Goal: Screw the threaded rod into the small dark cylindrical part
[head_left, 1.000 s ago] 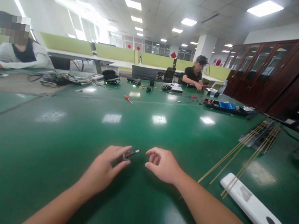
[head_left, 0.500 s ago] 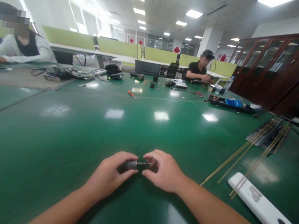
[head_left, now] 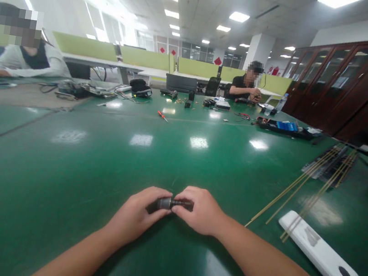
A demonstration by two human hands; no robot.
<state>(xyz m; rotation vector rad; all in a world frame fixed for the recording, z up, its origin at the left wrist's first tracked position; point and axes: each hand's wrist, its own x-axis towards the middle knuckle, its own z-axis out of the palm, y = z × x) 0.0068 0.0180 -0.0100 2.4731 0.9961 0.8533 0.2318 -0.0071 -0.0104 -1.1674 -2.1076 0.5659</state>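
Observation:
A small dark cylindrical part with a thin metal shaft (head_left: 170,203) lies level between my two hands, just above the green table (head_left: 103,167). My left hand (head_left: 136,214) is closed round its thicker left end. My right hand (head_left: 202,211) pinches the shaft end with thumb and fingers. The hands touch each other at the part.
A white power strip (head_left: 318,255) lies at the right, with several thin brass rods (head_left: 301,188) across it. A red-handled screwdriver (head_left: 162,116) and tools lie far back. One person sits at the far end (head_left: 246,88), another at the left (head_left: 19,58).
My right hand has come in from apart and closed on the shaft end. The part has turned from tilted up to level. The view has shifted slightly.

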